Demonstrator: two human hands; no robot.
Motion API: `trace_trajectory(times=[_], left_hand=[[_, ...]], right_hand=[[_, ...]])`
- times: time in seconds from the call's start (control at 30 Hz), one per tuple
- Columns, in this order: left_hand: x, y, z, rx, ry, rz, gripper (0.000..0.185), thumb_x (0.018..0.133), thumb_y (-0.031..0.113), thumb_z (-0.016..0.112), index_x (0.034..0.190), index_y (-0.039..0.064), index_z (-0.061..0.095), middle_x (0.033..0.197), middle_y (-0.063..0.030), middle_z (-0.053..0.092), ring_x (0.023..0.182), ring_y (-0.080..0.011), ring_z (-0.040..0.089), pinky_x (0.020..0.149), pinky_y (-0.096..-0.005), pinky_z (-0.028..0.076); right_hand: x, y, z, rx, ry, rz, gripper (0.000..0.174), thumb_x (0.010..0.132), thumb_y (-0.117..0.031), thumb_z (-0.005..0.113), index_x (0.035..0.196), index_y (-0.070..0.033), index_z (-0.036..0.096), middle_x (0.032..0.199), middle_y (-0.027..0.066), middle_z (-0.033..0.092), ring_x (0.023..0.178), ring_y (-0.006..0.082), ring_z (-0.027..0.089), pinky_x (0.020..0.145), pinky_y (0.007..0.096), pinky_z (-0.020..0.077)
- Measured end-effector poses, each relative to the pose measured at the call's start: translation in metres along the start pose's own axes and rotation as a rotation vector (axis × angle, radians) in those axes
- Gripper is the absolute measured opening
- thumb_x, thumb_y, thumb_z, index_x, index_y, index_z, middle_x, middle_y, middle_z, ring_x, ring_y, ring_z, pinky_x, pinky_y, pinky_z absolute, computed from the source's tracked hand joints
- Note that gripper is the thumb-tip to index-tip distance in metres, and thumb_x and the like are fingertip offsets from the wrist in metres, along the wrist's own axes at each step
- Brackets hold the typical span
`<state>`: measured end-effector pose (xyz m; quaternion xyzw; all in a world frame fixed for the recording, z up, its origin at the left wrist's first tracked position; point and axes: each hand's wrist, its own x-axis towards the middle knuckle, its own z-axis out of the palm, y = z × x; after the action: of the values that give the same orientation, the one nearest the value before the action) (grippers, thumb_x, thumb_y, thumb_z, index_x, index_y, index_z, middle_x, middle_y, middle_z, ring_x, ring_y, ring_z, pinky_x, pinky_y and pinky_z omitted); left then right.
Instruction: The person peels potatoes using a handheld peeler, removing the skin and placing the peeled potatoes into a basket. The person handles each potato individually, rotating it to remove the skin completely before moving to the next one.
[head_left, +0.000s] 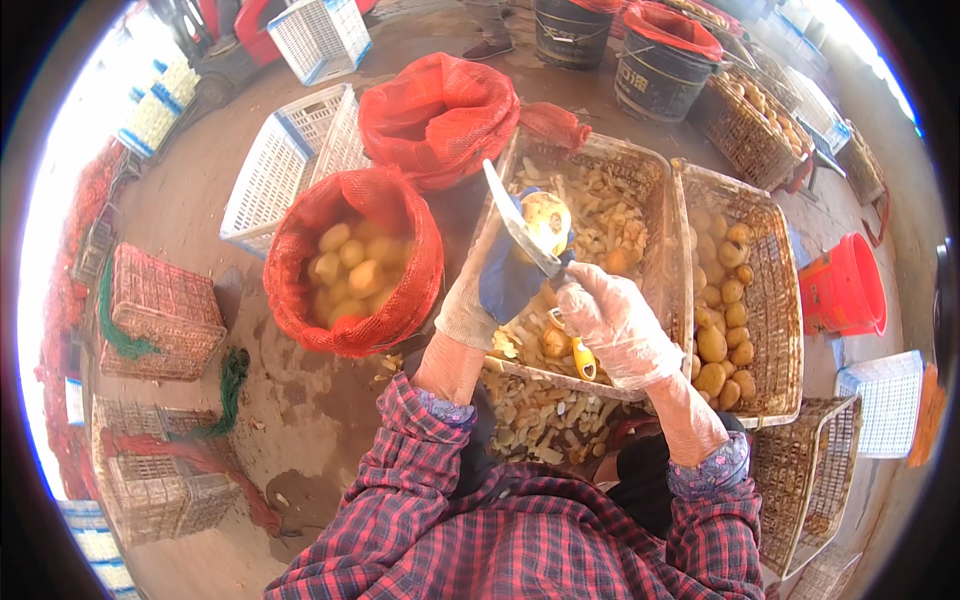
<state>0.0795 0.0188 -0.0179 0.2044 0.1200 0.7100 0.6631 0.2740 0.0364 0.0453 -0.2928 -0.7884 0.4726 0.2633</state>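
Note:
My left hand, in a blue-palmed work glove, holds a potato up over a plastic crate of peelings. A dark spot shows on the potato's pale face. My right hand, in a thin clear glove, grips the dark handle of a knife with a curved blade. The blade points up and to the left, across the near side of the potato; whether they touch I cannot tell. Below my hands, a yellow-handled peeler lies on the peelings near the crate's front edge.
Left of the crate, a bucket lined with red mesh holds several potatoes in cloudy water. Another red mesh-lined container stands behind it. A crate of unpeeled potatoes adjoins on the right, with a red bucket beyond. Peelings cover the floor below.

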Motion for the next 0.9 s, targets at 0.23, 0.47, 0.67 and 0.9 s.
trace_trajectory(times=[0.23,0.47,0.67,0.9], left_hand=[[-0.012,0.002,0.008,-0.057,0.031,-0.107,0.053,0.104,0.047,0.052,0.138,0.006,0.050,0.123,-0.0160,0.064,0.109,-0.0315,0.067,0.090,-0.0457,0.058],[-0.021,0.003,0.010,0.069,-0.039,-0.145,0.053,0.104,0.049,0.049,0.141,0.010,0.050,0.133,-0.0112,0.061,0.117,-0.0281,0.063,0.096,-0.0455,0.055],[-0.022,0.002,0.011,-0.008,0.028,-0.249,0.055,0.106,0.052,0.043,0.138,0.008,0.051,0.126,-0.0115,0.064,0.105,-0.0264,0.067,0.080,-0.0384,0.058],[-0.035,0.017,0.022,0.212,0.235,0.042,0.046,0.098,0.046,0.064,0.122,0.007,0.060,0.109,-0.0097,0.068,0.096,-0.0194,0.070,0.065,-0.0330,0.062]], right_hand=[[0.001,0.001,-0.014,-0.141,-0.037,-0.090,0.030,0.095,-0.022,0.064,0.119,-0.005,0.066,0.097,0.0208,0.070,0.093,0.0395,0.068,0.079,0.0451,0.0532],[0.000,0.014,-0.023,-0.446,0.003,-0.222,0.028,0.093,-0.032,0.067,0.104,-0.007,0.065,0.086,0.0167,0.066,0.086,0.0394,0.065,0.075,0.0474,0.0521],[0.007,0.017,-0.040,-0.603,-0.030,-0.342,0.033,0.090,-0.036,0.070,0.102,-0.006,0.065,0.085,0.0164,0.066,0.083,0.0386,0.064,0.074,0.0469,0.0510],[0.013,0.011,-0.005,-0.472,-0.020,-0.158,0.029,0.092,-0.022,0.067,0.114,-0.004,0.066,0.096,0.0210,0.068,0.092,0.0422,0.063,0.080,0.0477,0.0503]])
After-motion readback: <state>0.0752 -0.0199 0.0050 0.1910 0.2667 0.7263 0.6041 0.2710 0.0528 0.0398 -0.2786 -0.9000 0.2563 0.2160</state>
